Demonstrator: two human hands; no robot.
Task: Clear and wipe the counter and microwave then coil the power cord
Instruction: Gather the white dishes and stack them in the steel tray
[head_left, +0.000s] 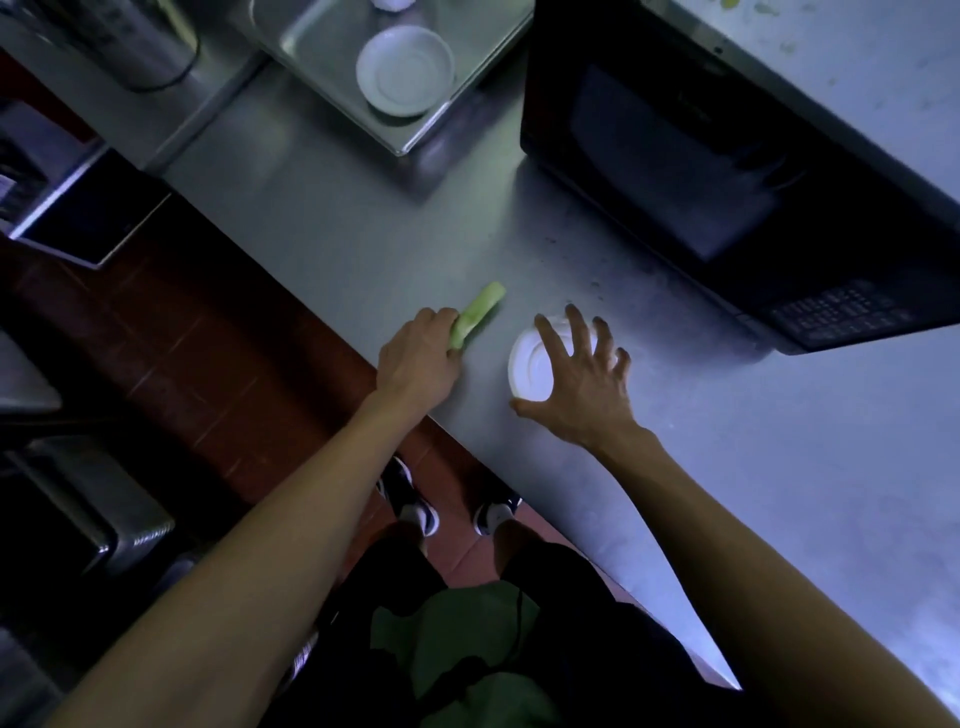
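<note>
The left hand (418, 358) is gripping a pale green vegetable strip (475, 314), its fingers curled round the lower end while the upper end is sticking out over the counter (363, 234), pointing up and to the right. The strip is looking long, flat and slightly curved, light green with a paler cut face; whether it is touching the steel or lifted off it is hard to tell.

The right hand (582, 379) is spreading its fingers wide apart over a small white saucer (532, 364), the thumb sitting at the saucer's near rim and the fingertips reaching past its far rim. The fingers are arching over it; whether they are pressing on the rim cannot be told. The saucer is lying on the counter near the front edge, just beside the strip and in front of the microwave (701, 171). It is round, glossy, with raised rings inside.

The microwave is standing dark at the right, its door closed and its keypad facing the person, with a few green specks lying on its grey top.

1 more white saucer (405, 70) is resting in a steel tray (452, 114) at the back of the counter
</note>
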